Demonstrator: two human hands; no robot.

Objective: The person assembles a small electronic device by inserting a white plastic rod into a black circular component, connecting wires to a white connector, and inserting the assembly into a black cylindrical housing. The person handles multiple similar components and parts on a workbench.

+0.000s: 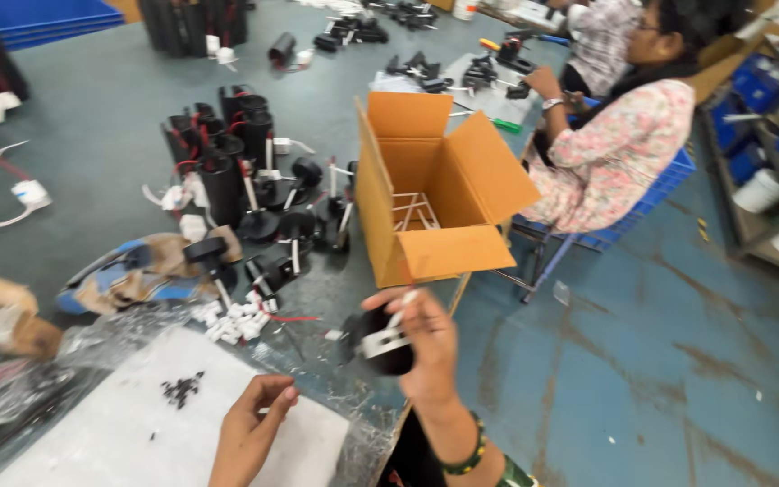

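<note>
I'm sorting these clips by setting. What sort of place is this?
Probably a small assembly workshop: batches of identical black parts cover the worktable, an open cardboard carton stands ready, the right hand holds one black part, and a seated co-worker works nearby.

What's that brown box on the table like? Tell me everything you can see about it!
The cardboard box is plain orange-brown and looks like corrugated card. It stands upright at the edge of the grey table with its top open and all flaps folded outward; one flap sticks out past the table edge. Inside you can see a thin light-coloured frame or divider. Black cylinder parts stand to one side of it. No hand touches it; the right hand holds a black part just in front.
</note>
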